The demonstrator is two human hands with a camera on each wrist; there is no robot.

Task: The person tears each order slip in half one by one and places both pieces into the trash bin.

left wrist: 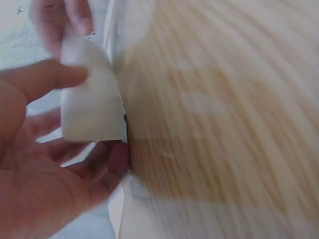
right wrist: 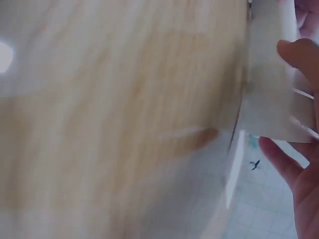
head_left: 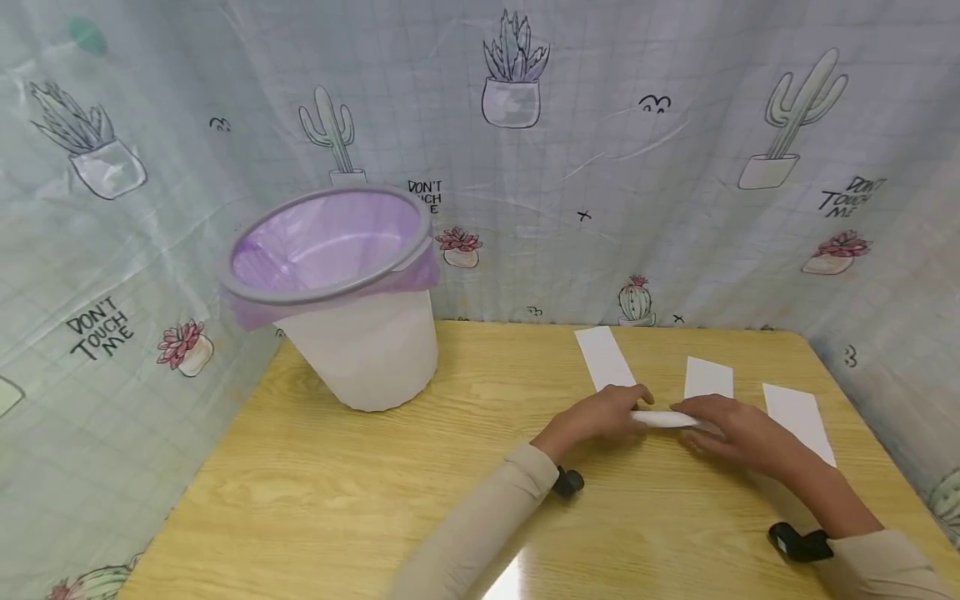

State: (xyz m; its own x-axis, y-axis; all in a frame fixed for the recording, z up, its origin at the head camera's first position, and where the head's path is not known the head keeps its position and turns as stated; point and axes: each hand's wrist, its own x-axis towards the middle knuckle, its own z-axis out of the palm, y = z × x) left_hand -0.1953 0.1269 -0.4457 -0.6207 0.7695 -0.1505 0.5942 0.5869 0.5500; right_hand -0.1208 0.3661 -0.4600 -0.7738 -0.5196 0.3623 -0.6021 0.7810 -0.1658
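A white piece of paper (head_left: 663,419), bent or folded over, is held just above the table between both hands. My left hand (head_left: 600,412) pinches its left end, the thumb on the near face and fingers behind. At the other end my right hand (head_left: 738,432) pinches it the same way. In the left wrist view the paper (left wrist: 92,112) curves over at its top. Its flat face shows in the right wrist view, where the paper (right wrist: 266,109) is slightly blurred. Several fingertips are hidden behind it.
Three white paper pieces lie beyond the hands: a left piece (head_left: 603,357), a middle piece (head_left: 708,377) and a right piece (head_left: 801,421). A white bin (head_left: 375,350) with a purple liner stands at the back left of the wooden table (head_left: 315,500). A patterned curtain (head_left: 570,250) surrounds it.
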